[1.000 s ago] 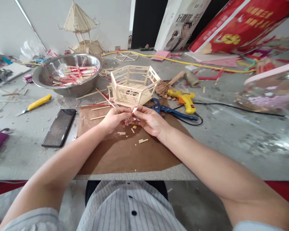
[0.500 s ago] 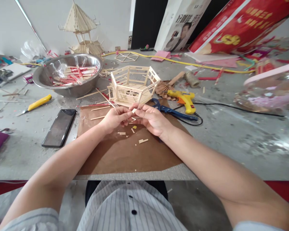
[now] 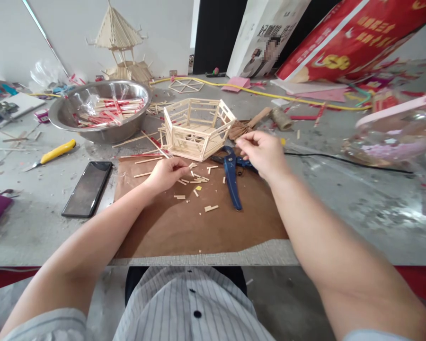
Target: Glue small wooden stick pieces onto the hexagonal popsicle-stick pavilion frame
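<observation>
My left hand point(image 3: 167, 173) rests on the brown paper mat point(image 3: 184, 229) with its fingertips pinched on a short wooden stick piece point(image 3: 191, 166). More cut stick bits point(image 3: 199, 179) lie scattered just right of it. My right hand point(image 3: 263, 152) hovers right of the hexagonal stick frame point(image 3: 197, 125), fingers curled down over the spot where a yellow glue gun point(image 3: 282, 141) lies. Only a sliver of the gun shows, so I cannot tell whether it is gripped. Blue cutters point(image 3: 231, 177) lie on the mat between the hands.
A steel bowl point(image 3: 99, 111) of sticks stands at the back left, with a stick pagoda point(image 3: 119, 42) behind it. A phone point(image 3: 87, 188) and a yellow knife point(image 3: 55, 152) lie to the left. A black cable point(image 3: 341, 159) runs right. Red banners and clutter fill the back right.
My right hand has left the left hand and moved right and back, over the glue gun. The blue cutters, earlier partly hidden, are now uncovered. The left hand stays on the mat.
</observation>
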`<act>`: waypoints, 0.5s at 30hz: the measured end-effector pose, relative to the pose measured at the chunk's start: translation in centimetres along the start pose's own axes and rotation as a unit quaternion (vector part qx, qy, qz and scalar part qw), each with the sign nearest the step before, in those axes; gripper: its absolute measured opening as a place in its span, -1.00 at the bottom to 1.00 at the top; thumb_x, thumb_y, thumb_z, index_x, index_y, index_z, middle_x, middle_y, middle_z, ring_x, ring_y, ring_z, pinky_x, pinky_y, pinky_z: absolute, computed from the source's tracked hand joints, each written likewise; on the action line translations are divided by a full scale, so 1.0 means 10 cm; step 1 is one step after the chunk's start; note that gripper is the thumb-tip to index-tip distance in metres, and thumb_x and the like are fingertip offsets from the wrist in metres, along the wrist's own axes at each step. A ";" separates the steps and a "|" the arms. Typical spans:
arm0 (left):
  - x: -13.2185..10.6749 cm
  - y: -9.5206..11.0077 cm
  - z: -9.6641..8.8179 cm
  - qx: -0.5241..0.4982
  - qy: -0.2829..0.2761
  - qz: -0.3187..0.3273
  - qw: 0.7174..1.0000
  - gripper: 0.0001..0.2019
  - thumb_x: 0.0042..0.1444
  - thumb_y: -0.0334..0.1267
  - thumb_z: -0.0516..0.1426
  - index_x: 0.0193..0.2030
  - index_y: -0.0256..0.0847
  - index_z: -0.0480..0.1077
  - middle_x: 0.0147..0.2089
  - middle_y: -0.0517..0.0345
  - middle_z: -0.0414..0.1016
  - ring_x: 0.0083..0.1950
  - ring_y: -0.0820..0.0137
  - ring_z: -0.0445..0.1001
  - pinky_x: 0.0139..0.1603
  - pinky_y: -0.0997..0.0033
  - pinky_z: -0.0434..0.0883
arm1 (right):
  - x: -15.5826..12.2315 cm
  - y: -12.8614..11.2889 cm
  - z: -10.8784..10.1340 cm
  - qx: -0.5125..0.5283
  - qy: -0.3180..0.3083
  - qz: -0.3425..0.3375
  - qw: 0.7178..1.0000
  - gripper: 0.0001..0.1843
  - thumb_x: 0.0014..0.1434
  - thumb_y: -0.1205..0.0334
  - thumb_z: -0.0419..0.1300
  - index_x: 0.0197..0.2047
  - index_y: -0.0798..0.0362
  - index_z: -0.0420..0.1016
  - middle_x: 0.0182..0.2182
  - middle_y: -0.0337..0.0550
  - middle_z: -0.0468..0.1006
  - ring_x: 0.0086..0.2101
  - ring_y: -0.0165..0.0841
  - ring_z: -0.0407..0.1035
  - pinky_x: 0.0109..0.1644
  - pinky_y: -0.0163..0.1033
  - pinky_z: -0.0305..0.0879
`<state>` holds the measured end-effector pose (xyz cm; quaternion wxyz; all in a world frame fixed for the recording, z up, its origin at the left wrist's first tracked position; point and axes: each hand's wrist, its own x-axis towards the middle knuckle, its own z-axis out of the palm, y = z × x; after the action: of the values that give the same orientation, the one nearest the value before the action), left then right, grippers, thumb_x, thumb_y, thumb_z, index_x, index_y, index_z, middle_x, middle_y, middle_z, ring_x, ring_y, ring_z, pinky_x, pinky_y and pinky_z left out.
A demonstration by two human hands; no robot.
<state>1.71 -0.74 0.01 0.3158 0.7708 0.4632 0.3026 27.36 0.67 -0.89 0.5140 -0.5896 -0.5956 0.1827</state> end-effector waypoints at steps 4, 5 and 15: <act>-0.01 0.03 0.01 -0.002 -0.009 0.009 1.000 -0.83 0.00 -0.22 0.12 -0.41 -0.31 0.43 -0.48 0.20 0.42 -0.46 0.56 0.29 -0.39 0.54 0.23 | -0.26 -0.29 0.17 0.036 -0.130 -0.028 0.990 -0.72 0.00 0.04 0.19 -0.33 0.10 0.50 -0.47 -0.19 0.52 -0.50 -0.46 0.32 -0.38 -0.29 0.26; -0.02 0.04 0.01 -0.002 -0.013 0.010 1.000 -0.83 0.00 -0.22 0.13 -0.41 -0.31 0.43 -0.48 0.20 0.43 -0.45 0.56 0.30 -0.39 0.54 0.24 | -0.33 -0.38 0.21 0.043 -0.163 -0.030 0.985 -0.72 0.01 0.05 0.18 -0.32 0.10 0.50 -0.46 -0.18 0.52 -0.49 -0.46 0.33 -0.35 -0.29 0.27; -0.06 0.07 0.05 0.010 -0.055 0.045 0.997 -0.82 0.01 -0.22 0.10 -0.39 -0.29 0.45 -0.47 0.19 0.44 -0.44 0.54 0.32 -0.39 0.53 0.24 | -0.48 -0.49 0.39 0.060 -0.250 -0.009 0.966 -0.67 -0.04 0.00 0.22 -0.38 0.12 0.47 -0.54 -0.23 0.48 -0.53 -0.49 0.26 -0.39 -0.32 0.19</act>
<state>2.21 -1.65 0.13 0.3194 0.8094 0.4131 0.2687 20.54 -3.26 -0.33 0.3848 -0.4882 -0.6981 0.3552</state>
